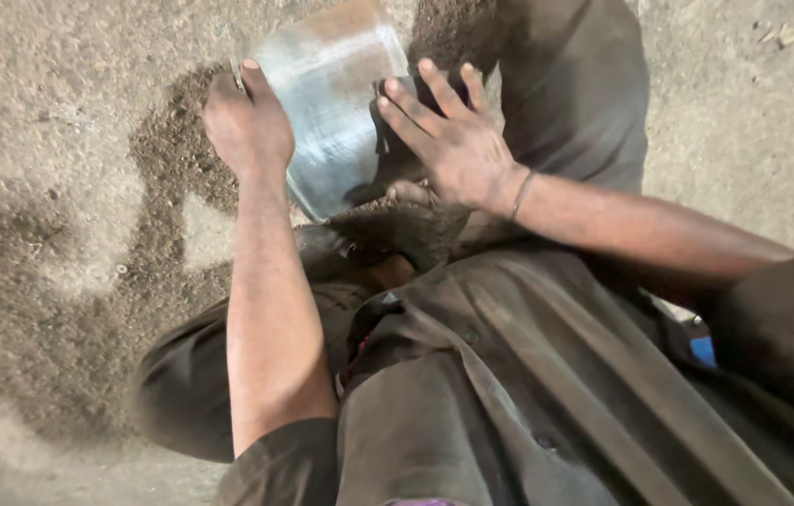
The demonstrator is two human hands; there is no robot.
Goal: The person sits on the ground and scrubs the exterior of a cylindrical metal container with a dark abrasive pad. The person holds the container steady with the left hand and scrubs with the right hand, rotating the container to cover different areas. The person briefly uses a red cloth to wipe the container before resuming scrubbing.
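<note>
Hands (247, 126) (448, 141) clasp shiny metal sheet (326, 103) over dirt (59, 234).

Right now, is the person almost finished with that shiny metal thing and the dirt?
Hard to say. Already, dark sand lies spread over the floor. In hand, the left hand grips the edge of the metal sheet, and the right hand presses on its other side. A dark mound remains below it.

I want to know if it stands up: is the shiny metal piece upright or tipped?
Tipped. The metal piece leans on the sandy ground, its broad face slanted, between the left hand and right hand.
</note>
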